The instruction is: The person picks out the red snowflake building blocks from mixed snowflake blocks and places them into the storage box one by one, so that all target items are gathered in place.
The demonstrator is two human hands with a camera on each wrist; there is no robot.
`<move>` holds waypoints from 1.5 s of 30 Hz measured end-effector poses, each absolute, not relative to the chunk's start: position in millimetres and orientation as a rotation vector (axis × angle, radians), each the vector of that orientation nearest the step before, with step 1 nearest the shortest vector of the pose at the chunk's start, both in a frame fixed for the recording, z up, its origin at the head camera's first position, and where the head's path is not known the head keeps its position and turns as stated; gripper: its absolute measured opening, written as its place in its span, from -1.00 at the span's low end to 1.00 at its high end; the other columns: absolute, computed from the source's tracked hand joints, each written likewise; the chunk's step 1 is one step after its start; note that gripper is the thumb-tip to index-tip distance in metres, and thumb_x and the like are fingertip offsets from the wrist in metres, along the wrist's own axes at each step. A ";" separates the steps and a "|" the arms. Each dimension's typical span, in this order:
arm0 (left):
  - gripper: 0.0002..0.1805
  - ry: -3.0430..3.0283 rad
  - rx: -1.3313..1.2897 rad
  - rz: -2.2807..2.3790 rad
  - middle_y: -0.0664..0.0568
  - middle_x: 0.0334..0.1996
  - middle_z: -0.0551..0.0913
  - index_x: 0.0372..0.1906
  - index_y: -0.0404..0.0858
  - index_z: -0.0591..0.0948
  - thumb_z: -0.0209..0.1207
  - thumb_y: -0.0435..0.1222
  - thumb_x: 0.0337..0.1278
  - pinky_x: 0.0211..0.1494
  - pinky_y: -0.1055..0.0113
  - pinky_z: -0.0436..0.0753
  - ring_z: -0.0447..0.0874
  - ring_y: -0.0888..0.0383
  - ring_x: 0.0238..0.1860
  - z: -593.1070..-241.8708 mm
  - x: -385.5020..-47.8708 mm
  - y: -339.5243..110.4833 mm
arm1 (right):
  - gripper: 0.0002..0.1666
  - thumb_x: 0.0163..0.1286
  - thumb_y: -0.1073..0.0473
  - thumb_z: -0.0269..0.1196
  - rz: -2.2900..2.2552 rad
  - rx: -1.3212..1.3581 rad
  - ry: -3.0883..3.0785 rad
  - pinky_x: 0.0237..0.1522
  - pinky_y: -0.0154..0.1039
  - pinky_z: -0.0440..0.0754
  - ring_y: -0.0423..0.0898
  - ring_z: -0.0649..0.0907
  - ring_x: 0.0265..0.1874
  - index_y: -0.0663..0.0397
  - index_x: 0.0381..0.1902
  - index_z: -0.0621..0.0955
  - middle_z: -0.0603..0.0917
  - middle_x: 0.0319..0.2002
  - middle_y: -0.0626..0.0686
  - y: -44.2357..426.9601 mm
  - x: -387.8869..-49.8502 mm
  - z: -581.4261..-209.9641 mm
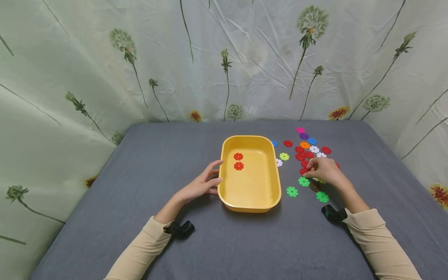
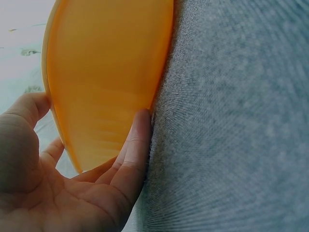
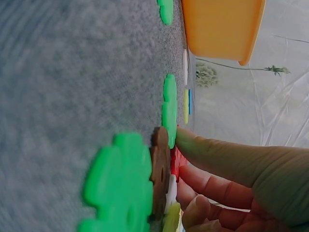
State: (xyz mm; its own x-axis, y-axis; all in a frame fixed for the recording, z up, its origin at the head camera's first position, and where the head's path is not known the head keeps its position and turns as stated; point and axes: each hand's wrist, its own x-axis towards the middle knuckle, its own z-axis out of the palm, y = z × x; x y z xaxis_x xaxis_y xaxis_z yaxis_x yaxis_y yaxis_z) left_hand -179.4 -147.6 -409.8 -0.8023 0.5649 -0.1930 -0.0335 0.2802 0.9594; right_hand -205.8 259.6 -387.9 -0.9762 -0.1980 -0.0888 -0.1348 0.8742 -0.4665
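Behind and to both sides, a pale curtain [image 1: 259, 74] printed with dandelions, cut off at the top. In front, a broad table [image 1: 252, 249] under grey cloth: back edge at the curtain's foot, side edges slanting outward, near edge beyond the frame. Wide room across bare cloth from the tray to the left edge, and more in the foreground between the forearms; to the right, just a narrow strip before the nearest discs.

Around mid-table, a yellow tray [image 1: 252, 188], upright, with rounded corners. At its left side, the left hand [image 1: 199, 186], fingers spread and slightly bent, touching the rim and outer wall without a closed grip. Over the cluster on the right, the right hand [image 1: 326, 171], fingers curled, thumb and forefinger at a red disc [image 3: 176, 158]; impossible to tell touching from pinching. On both wrists, black devices [image 1: 180, 229].

Inside the tray, toward the far left, two red discs [image 1: 238, 166], one behind the other. Beyond the right rim, a blue disc [image 1: 275, 143] and a white disc [image 1: 279, 162], both partly hidden. Nearest, three green discs [image 1: 292, 191]; among them a brown disc [image 3: 161, 174], dim in the head view. Under the fingers, overlapping pieces too crowded for counting.
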 end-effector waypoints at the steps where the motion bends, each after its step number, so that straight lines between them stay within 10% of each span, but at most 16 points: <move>1: -0.33 2.047 0.476 1.554 -0.22 0.41 0.06 0.41 0.19 -0.06 0.00 -0.13 0.35 0.04 0.12 0.66 0.43 -0.17 0.24 -409.6 -179.4 -147.6 | -0.65 0.04 0.09 0.41 -0.707 -0.258 2.912 -0.53 -0.32 0.36 -0.10 0.45 -0.51 0.26 -0.42 0.56 0.58 -0.56 0.08 259.3 -205.7 -387.6; 45: -0.34 2.028 0.478 1.554 -0.25 0.39 0.07 0.42 0.20 -0.08 -0.04 -0.16 0.38 0.06 0.13 0.65 0.44 -0.15 0.22 -410.0 -178.8 -147.6 | -0.65 0.12 0.20 0.37 -0.856 -0.255 2.938 -0.62 -0.34 0.39 -0.15 0.44 -0.61 0.22 -0.14 0.60 0.60 -0.55 0.06 251.1 -201.8 -386.9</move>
State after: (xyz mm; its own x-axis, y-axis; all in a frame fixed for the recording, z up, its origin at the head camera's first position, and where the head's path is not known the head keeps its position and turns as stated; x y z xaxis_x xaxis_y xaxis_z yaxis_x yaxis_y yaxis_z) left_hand -178.8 -147.6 -410.0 -0.7937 0.5750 -0.1988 -0.0424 0.2737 0.9609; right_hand -201.8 251.1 -386.9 -0.9837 -0.1784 -0.0215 -0.1390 0.8311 -0.5385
